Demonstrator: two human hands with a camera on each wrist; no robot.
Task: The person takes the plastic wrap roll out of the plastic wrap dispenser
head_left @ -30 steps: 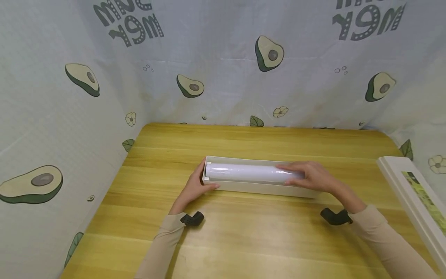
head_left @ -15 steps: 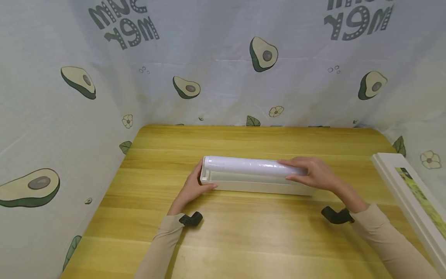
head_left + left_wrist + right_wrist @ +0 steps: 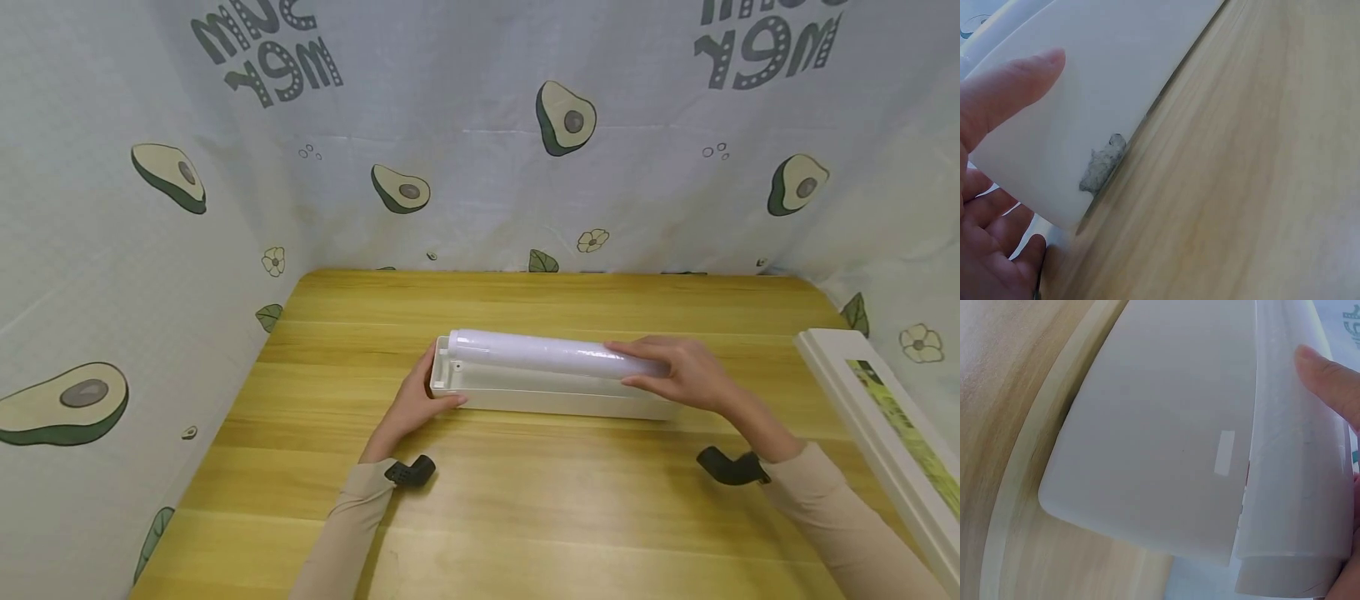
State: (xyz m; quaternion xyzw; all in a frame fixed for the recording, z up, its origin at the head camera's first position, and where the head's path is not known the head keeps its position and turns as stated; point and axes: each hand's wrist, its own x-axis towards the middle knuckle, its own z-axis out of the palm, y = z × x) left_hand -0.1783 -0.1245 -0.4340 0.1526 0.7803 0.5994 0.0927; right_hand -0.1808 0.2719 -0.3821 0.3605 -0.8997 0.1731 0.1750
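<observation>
A long white open box (image 3: pixel 555 402) lies across the wooden table. My left hand (image 3: pixel 412 407) grips its left end, thumb on the front wall and fingers round the end; the left wrist view shows a grey torn patch (image 3: pixel 1104 164) low on that wall. Above the box's back edge a roll of clear plastic film (image 3: pixel 532 351) sits raised and slightly tilted, its left end higher. My right hand (image 3: pixel 678 372) holds the roll near its right end, thumb on the near side. In the right wrist view the roll's core end (image 3: pixel 1288 575) sticks out past the film.
A long white lid (image 3: pixel 873 417) with a green and yellow label lies on the table's right side. A white curtain (image 3: pixel 480 142) printed with avocados hangs behind and beside the wooden table (image 3: pixel 525 508). Both wrists carry black camera mounts.
The film roll has come up out of the box in my right hand, shifting toward the back and slightly right. My left hand keeps its hold on the box.
</observation>
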